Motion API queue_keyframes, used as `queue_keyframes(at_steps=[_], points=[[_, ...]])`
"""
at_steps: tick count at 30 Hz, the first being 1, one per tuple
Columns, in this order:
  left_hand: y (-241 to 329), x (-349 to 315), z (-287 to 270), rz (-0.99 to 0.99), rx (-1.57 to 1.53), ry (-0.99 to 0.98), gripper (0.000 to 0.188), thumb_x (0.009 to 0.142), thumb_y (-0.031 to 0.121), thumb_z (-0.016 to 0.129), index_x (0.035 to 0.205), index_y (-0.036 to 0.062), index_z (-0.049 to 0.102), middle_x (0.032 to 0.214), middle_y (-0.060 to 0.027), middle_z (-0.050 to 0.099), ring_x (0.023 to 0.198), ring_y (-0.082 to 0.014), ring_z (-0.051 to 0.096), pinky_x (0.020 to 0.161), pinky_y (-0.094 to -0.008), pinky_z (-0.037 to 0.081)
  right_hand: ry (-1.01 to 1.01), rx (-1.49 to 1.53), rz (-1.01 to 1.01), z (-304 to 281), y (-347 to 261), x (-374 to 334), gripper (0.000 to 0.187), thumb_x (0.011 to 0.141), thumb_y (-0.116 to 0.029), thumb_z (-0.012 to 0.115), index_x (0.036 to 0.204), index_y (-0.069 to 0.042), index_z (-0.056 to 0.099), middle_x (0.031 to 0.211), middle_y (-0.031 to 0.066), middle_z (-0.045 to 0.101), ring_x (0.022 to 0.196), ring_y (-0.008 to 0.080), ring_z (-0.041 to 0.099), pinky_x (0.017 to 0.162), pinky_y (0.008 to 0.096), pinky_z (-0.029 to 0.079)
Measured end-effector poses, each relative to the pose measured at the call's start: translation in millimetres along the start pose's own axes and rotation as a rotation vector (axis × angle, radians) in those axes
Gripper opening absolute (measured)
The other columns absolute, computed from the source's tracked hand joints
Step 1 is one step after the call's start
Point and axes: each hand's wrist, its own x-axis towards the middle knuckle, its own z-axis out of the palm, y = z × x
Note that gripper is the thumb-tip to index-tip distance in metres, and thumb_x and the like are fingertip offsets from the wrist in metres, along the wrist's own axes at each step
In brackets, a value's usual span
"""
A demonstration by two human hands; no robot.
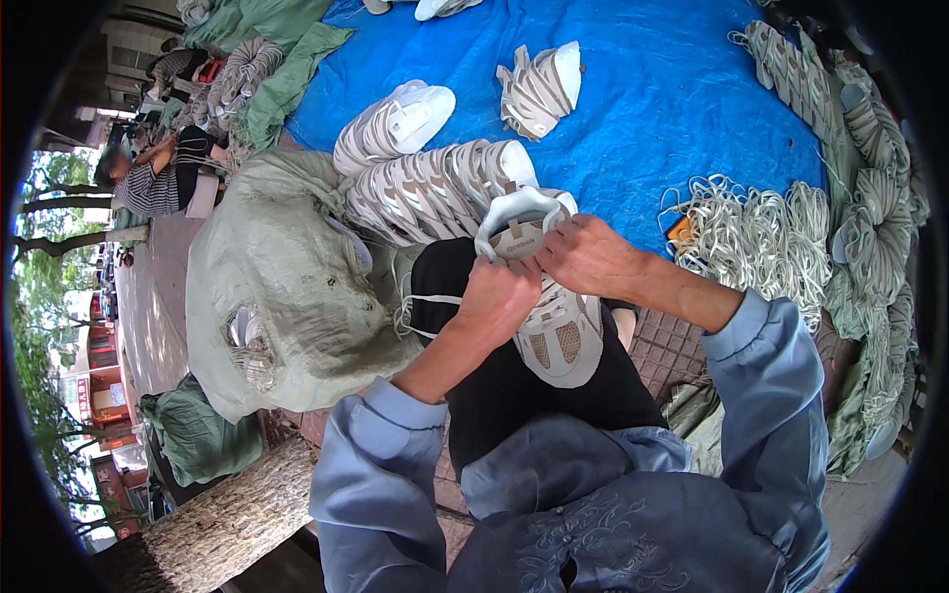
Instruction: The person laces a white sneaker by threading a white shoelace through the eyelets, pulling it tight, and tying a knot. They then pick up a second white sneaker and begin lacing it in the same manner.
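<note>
A white and beige sneaker [565, 358] rests on my black-trousered lap, its toe toward me and its collar away from me. My left hand [497, 298] is closed at the near side of the tongue, fingers pinching by the lacing. Right beside it, my right hand [590, 259] is curled over the collar and tongue edge. The two hands almost touch. A loose white shoelace [433, 298] loops out to the left of my left hand. Exactly what the fingertips pinch is hidden behind the knuckles.
Nested rows of similar shoes [435, 196] lie on a blue tarp [662, 109]. White laces [756, 237] are heaped at right, near more shoe stacks [875, 227]. A pale woven sack [287, 267] bulges at left, beside a tree trunk [227, 524]. Another person [153, 183] sits farther left.
</note>
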Motion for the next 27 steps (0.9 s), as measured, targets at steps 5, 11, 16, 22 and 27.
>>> queue_keyframes(at_steps=[5,11,16,22,27], points=[[4,0,1,-0.033,0.02,0.021,0.008,0.058,0.008,0.058,0.058,0.008,0.05,0.047,-0.0031,0.048,0.043,-0.0148,0.051,0.043,-0.0281,0.037,-0.061,-0.002,0.0,0,1,1,0.01,0.063,-0.016,0.054,0.061,-0.006,0.05,0.059,0.004,0.05,0.058,0.0178,0.054,0.053,0.0297,0.045],[-1,-1,-8,0.041,0.067,-0.056,0.01,0.057,0.009,0.056,0.062,0.0089,0.047,0.048,-0.0002,0.046,0.043,-0.0141,0.051,0.045,-0.0275,0.038,-0.077,-0.08,-0.06,-7,0,2,0.009,0.063,-0.014,0.053,0.062,-0.006,0.049,0.059,0.0037,0.048,0.058,0.017,0.052,0.052,0.0287,0.043],[-47,-32,-36,0.01,0.223,-0.048,0.011,0.06,0.008,0.054,0.069,0.0054,0.048,0.051,0.0009,0.047,0.046,-0.0114,0.05,0.05,-0.0252,0.039,-0.141,-0.166,-0.077,-24,14,-1,0.008,0.063,-0.013,0.052,0.064,-0.005,0.05,0.06,0.0043,0.048,0.058,0.0169,0.051,0.051,0.0292,0.041],[-157,-145,-83,-0.371,0.456,-0.106,0.01,0.066,0.001,0.051,0.067,0.007,0.042,0.05,-0.0056,0.049,0.046,-0.0195,0.053,0.05,-0.032,0.045,-0.139,-0.264,-0.017,-55,60,-16,0.008,0.063,-0.013,0.053,0.063,-0.005,0.051,0.061,0.0046,0.048,0.061,0.0177,0.052,0.055,0.0294,0.041],[-204,-240,-105,-0.571,0.647,-0.178,0.009,0.069,0.003,0.052,0.07,0.0063,0.045,0.05,-0.0086,0.052,0.045,-0.0236,0.056,0.044,-0.0342,0.046,-0.169,-0.351,0.0,-79,78,-25,0.007,0.062,-0.012,0.053,0.063,-0.007,0.049,0.063,0.0039,0.045,0.063,0.0177,0.05,0.058,0.0295,0.042]])
